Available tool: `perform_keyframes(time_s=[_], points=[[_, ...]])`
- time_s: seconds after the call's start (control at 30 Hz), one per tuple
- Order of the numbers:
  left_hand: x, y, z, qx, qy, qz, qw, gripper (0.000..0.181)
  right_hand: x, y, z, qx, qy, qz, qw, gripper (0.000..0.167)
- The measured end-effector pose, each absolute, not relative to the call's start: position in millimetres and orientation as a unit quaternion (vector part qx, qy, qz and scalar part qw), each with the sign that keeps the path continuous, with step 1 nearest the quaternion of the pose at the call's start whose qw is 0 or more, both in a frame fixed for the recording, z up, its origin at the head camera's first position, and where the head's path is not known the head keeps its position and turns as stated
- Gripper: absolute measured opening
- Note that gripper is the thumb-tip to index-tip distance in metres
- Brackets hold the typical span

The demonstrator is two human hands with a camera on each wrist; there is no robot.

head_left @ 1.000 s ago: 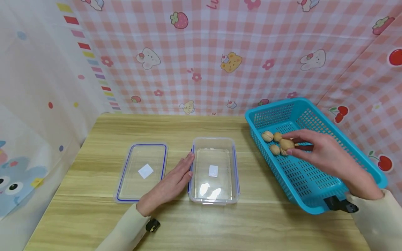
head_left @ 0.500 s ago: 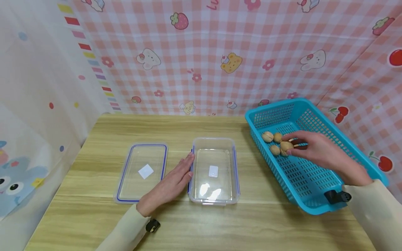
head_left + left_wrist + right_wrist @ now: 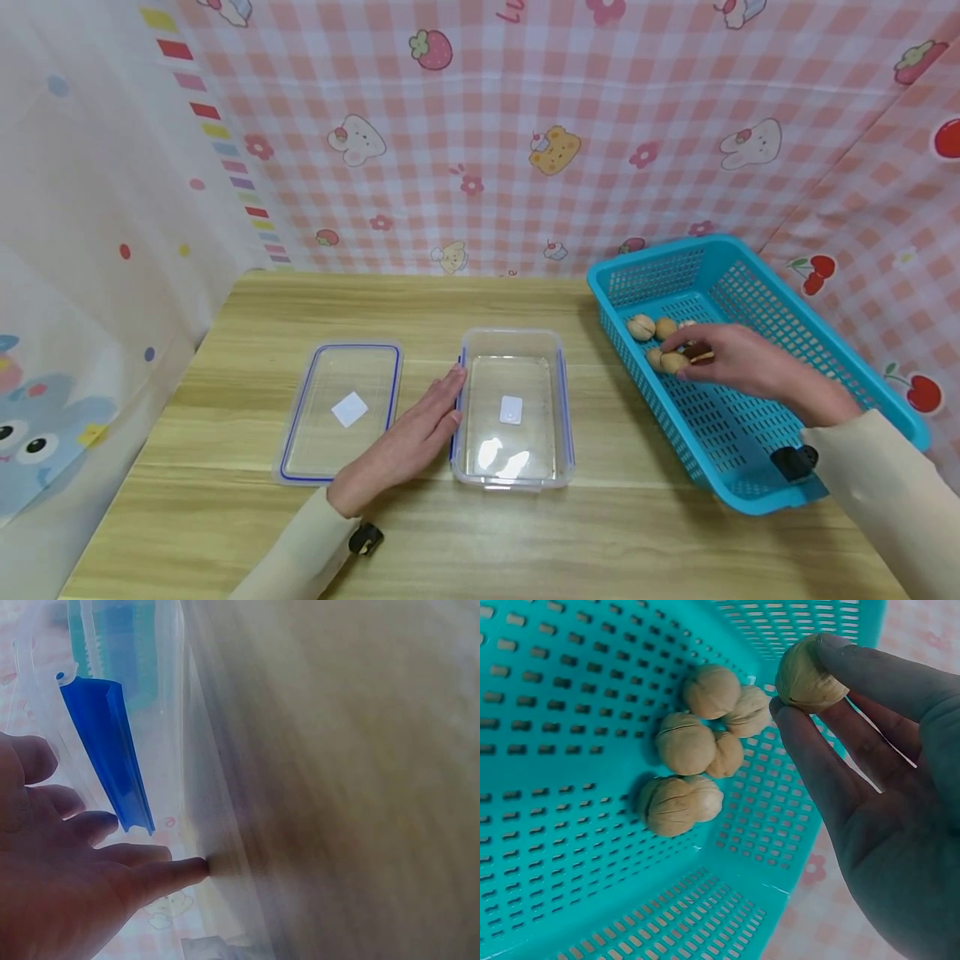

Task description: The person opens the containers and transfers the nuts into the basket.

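Note:
In the right wrist view, my right hand (image 3: 885, 757) pinches a walnut (image 3: 808, 675) between thumb and fingertips, above the blue basket's bottom. In the head view, the right hand (image 3: 742, 358) reaches into the basket (image 3: 780, 292), where several other walnuts (image 3: 641, 327) lie grouped at the left side; some are partly hidden by the fingers. My left hand (image 3: 408, 437) lies with straight fingers along the left side of a clear plastic container (image 3: 512, 479). A blue side clip (image 3: 109, 750) of that container hangs beside the fingers in the left wrist view.
A clear lid (image 3: 303, 454) with a blue seal and a white label lies left of the container on the wooden table (image 3: 480, 542). Behind the table hangs a pink checked cloth (image 3: 420, 125). The basket's raised rim surrounds the right hand's work.
My right hand has shifted slightly left and toward me with a walnut in its fingers, uncovering part of another walnut behind. The left hand and the container stay put.

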State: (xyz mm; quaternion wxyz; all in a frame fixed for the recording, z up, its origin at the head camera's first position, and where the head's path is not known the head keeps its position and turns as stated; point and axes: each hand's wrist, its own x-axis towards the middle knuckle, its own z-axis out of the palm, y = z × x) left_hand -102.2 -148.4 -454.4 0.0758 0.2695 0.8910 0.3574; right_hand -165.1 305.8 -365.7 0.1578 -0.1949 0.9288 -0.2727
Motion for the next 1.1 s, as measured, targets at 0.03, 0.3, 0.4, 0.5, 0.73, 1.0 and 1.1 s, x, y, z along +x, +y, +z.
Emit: perform_keyframes(time_s=[0.03, 0.3, 0.4, 0.5, 0.73, 1.0, 1.1], points=[[-102, -148, -455, 0.272, 0.891, 0.357, 0.073, 0.057, -166, 306, -368, -0.196, 0.927, -0.273, 0.165, 0.033], [-102, -148, -455, 0.278, 0.889, 0.357, 0.067, 0.057, -174, 309, -381, -0.204, 0.916, -0.278, 0.206, 0.031], [-103, -148, -455, 0.279, 0.888, 0.358, 0.067, 0.057, -178, 310, -385, -0.205, 0.916, -0.268, 0.219, 0.030], [-103, -148, -454, 0.279, 0.889, 0.357, 0.069, 0.058, -180, 311, -389, -0.207, 0.917, -0.254, 0.229, 0.030], [-103, -148, -453, 0.276, 0.889, 0.357, 0.074, 0.057, -181, 312, -395, -0.213, 0.920, -0.232, 0.232, 0.031], [-102, -149, -452, 0.277, 0.891, 0.352, 0.071, 0.057, -182, 314, -401, -0.226, 0.918, -0.221, 0.240, 0.031], [-102, -149, -453, 0.277, 0.891, 0.352, 0.072, 0.057, -183, 314, -403, -0.233, 0.919, -0.212, 0.239, 0.031]])
